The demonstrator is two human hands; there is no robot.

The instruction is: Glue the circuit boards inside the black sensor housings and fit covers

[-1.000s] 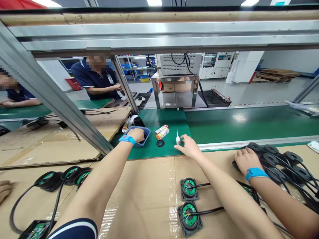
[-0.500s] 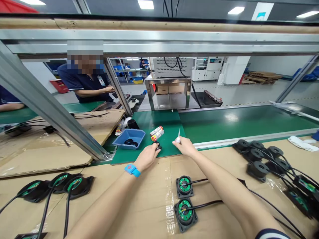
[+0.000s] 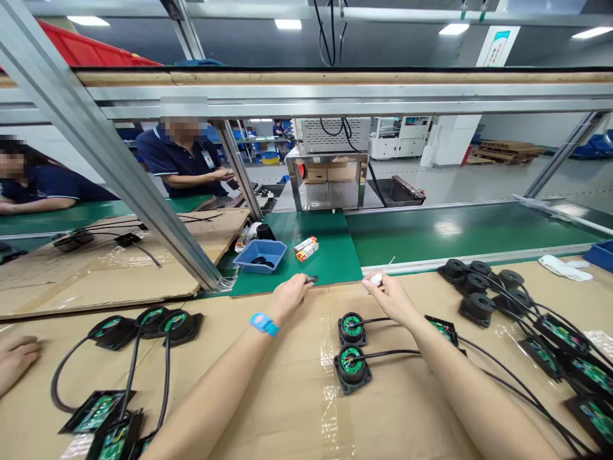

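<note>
My left hand (image 3: pixel 290 297), with a blue wristband (image 3: pixel 264 324), pinches a small black round part (image 3: pixel 311 279) at the near edge of the green mat (image 3: pixel 330 246). In my right hand (image 3: pixel 395 299) is a small white tube with a thin nozzle (image 3: pixel 377 279), its tip pointing up and to the right. The tube and the black part are apart. Beyond my left hand sit a blue bin (image 3: pixel 275 263) with black rings (image 3: pixel 261 260) inside and a small printed box (image 3: pixel 306 249). Below my right hand lie two black round housings with green boards (image 3: pixel 353 369), cables attached.
More cabled housings (image 3: pixel 178 327) lie at left, with open circuit-board cases (image 3: pixel 96 412). Black housings (image 3: pixel 477 308) cluster at right near a white glove (image 3: pixel 565 268). A slanted metal post (image 3: pixel 143 191) rises at left. Another person's hand (image 3: pixel 16 361) rests at the left edge.
My right hand has moved right and nearer to me with the tube, whose nozzle now leans right. The black part in my left hand appears more edge-on. Another person's hand has appeared at left.
</note>
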